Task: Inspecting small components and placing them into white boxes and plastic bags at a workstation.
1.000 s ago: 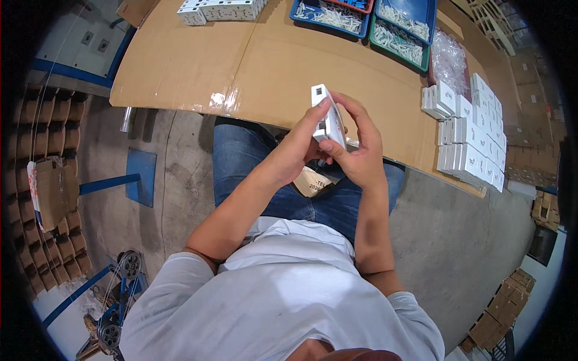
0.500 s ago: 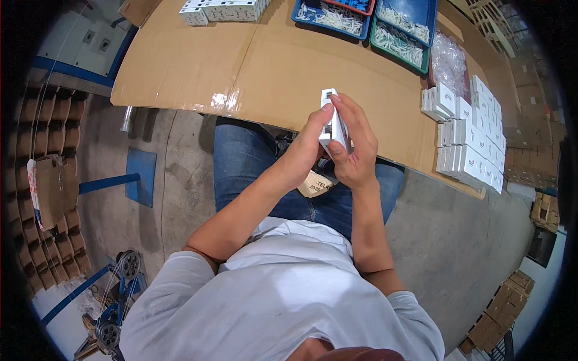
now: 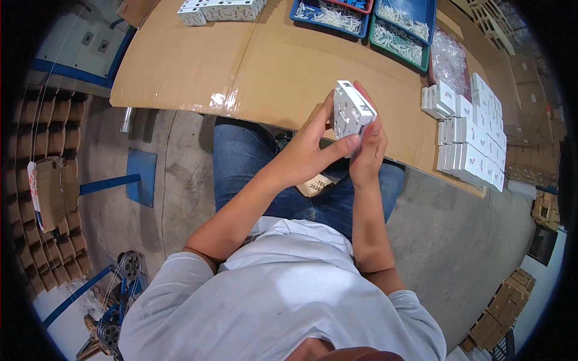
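Above the near edge of the table I hold a white rectangular plastic housing (image 3: 351, 114), tilted, with small slots and raised parts on its face. My left hand (image 3: 310, 144) grips its left side, the thumb pressing near the lower corner. On the other side my right hand (image 3: 369, 150) is closed around it, with fingers showing behind the top edge. The inner surfaces of both hands and the back of the housing are hidden.
The cardboard-covered table (image 3: 283, 78) spreads ahead. White units (image 3: 226, 11) stand in a row at the far left. Blue trays (image 3: 334, 18) and a green tray (image 3: 397, 45) hold small white parts. Stacked white boxes (image 3: 472, 144) line the right, near clear plastic bags (image 3: 448, 63).
The housing has turned from showing its narrow edge to showing its slotted face, and moved slightly right. Both hands have shifted their hold on it.
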